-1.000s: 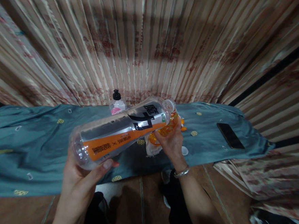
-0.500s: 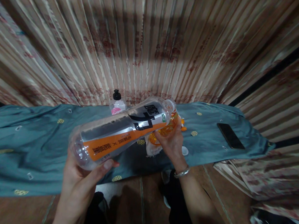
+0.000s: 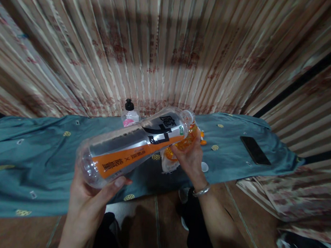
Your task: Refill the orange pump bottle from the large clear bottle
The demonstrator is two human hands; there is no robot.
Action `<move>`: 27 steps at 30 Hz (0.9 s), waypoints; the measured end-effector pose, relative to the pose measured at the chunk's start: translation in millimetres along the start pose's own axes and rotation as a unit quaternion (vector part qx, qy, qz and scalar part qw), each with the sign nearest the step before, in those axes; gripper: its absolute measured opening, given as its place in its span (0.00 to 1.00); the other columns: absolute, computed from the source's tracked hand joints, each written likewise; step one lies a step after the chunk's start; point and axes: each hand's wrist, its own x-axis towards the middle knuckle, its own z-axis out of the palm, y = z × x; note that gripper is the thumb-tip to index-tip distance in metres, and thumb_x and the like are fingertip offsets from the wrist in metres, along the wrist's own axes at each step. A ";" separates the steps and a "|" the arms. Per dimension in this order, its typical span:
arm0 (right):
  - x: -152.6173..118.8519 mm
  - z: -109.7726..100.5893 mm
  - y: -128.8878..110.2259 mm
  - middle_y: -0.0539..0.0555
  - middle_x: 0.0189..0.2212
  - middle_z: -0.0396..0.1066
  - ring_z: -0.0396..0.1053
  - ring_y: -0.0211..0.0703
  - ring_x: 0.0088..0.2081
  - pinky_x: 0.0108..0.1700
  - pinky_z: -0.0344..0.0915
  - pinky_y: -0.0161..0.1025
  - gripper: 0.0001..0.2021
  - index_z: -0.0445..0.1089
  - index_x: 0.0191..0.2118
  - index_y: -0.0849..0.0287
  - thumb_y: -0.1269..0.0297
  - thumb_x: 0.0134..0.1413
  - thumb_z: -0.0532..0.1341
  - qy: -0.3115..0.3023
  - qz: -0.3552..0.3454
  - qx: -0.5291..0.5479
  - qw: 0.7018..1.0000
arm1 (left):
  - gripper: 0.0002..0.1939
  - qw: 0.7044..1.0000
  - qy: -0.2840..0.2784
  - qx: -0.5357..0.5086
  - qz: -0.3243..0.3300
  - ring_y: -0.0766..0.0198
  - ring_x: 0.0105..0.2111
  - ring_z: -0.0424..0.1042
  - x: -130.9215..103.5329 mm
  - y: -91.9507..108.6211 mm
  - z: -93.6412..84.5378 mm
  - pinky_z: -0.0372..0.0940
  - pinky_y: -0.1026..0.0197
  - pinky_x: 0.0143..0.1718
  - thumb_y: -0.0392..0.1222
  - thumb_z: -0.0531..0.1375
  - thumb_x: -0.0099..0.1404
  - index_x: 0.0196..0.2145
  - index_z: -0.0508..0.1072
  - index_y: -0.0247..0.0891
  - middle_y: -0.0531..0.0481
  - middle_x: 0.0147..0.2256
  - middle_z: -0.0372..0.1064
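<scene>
My left hand point(image 3: 92, 198) is wrapped round the base of a large clear plastic bottle point(image 3: 135, 144) with a silver and orange label. That bottle is tilted, its uncapped neck pointing right and meeting the mouth of an orange bottle point(image 3: 185, 142). Around the upper part of the orange bottle my right hand point(image 3: 190, 154) is closed; a metal bangle is on that wrist. Part of the orange bottle is hidden behind the clear one and my fingers. Under it lies a pale cloth point(image 3: 169, 165). Whether liquid passes between the mouths I cannot tell.
A pump bottle with a black top point(image 3: 129, 105) stands at the back of the teal tablecloth point(image 3: 39, 145). A white cap point(image 3: 205, 166) lies beside my right wrist, and a black phone point(image 3: 254, 150) farther right. Behind hangs a striped curtain point(image 3: 156, 55).
</scene>
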 end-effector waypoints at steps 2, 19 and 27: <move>-0.2 0.5 0.7 0.74 0.72 0.74 0.77 0.74 0.70 0.68 0.78 0.72 0.59 0.50 0.82 0.58 0.44 0.54 0.79 -0.001 0.000 0.002 1.000 | 0.44 1.000 0.001 0.000 -0.002 0.44 0.44 0.89 0.3 -0.1 0.4 0.87 0.53 0.30 0.44 0.87 0.52 0.66 0.84 0.47 0.38 0.58 0.85; -0.3 0.8 -1.9 0.73 0.72 0.74 0.76 0.75 0.70 0.68 0.78 0.72 0.59 0.50 0.82 0.58 0.46 0.53 0.79 -0.003 0.012 0.004 1.000 | 0.41 1.000 0.014 -0.003 -0.007 0.46 0.43 0.88 -3.1 6.1 9.7 0.86 0.56 0.30 0.44 0.87 0.52 0.63 0.85 0.44 0.38 0.58 0.85; -0.8 1.4 0.2 0.74 0.72 0.73 0.76 0.75 0.71 0.67 0.79 0.72 0.59 0.50 0.82 0.57 0.45 0.54 0.79 0.002 0.001 0.002 1.000 | 0.37 1.000 -0.006 0.002 -0.003 0.44 0.44 0.88 0.2 1.1 1.3 0.87 0.53 0.31 0.43 0.86 0.53 0.60 0.86 0.45 0.40 0.56 0.85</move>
